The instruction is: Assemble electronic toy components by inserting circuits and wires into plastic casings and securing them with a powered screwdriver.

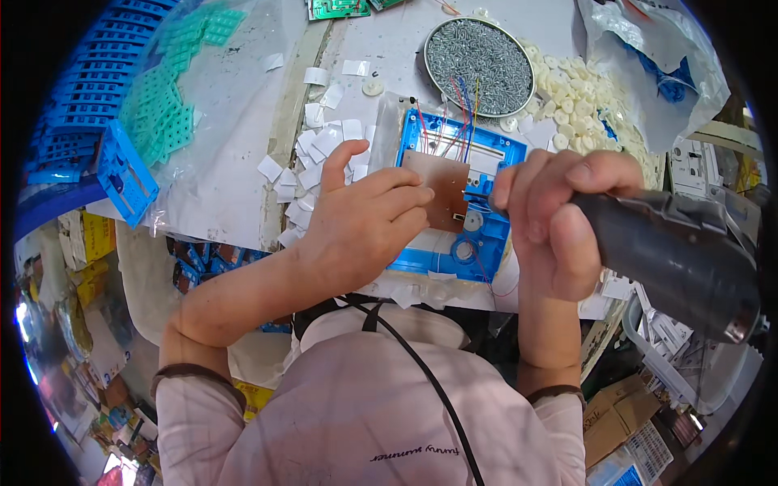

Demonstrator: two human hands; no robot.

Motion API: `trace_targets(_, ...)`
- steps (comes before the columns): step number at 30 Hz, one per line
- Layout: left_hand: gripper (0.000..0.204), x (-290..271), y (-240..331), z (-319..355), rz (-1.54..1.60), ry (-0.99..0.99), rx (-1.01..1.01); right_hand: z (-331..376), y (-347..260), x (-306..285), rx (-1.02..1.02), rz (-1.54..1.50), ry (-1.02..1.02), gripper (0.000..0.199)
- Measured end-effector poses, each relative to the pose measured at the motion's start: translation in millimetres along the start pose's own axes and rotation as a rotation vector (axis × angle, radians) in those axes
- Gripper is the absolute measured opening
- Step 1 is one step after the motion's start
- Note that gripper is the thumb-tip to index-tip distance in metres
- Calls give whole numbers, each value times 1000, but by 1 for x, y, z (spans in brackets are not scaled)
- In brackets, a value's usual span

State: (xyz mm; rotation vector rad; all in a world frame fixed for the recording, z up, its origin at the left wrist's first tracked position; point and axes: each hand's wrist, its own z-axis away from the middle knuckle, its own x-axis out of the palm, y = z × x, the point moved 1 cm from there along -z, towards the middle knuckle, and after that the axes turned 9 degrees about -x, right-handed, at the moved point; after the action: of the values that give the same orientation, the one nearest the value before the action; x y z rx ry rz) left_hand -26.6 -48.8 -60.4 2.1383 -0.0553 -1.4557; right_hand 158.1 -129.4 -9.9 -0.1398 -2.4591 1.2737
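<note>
**Left hand on a brown board, right hand around a dark tool**

At the table's (239, 154) left edge, one blue frame (130, 182) leans beside stacked blue racks (101, 77), cut off and uncountable. Green lattice pieces (162, 121) overlap nearby. Many white squares (312, 158) lie scattered, some hidden by the left hand (356, 219), whose fingers are spread, fingertips on the single brown board (447, 194). That board lies over one blue casing (493, 247) by the table's near edge, hiding part of its inside. Beyond the casing stands one round tray (426, 69) of countless screws (478, 65). The right hand (551, 211) wraps one dark tool (664, 251), its tip hard to make out. Uncounted cream discs (567, 89) pile beyond it.
</note>
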Motion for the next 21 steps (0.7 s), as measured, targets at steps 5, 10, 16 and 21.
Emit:
trace_targets(5, 11, 2, 0, 1, -28, 16, -1, 3, 12, 0, 12, 95, -4, 27)
trace_targets(10, 5, 9, -1, 3, 3, 94, -27, 0, 21, 2, 3, 183, -64, 28)
trace_targets(16, 18, 12, -3, 2, 82, 92, -73, 0, 22, 8, 0, 156, -76, 31)
trace_targets(21, 18, 12, -8, 1, 193, 167, -70, -12, -7, 13, 3, -102, -42, 32)
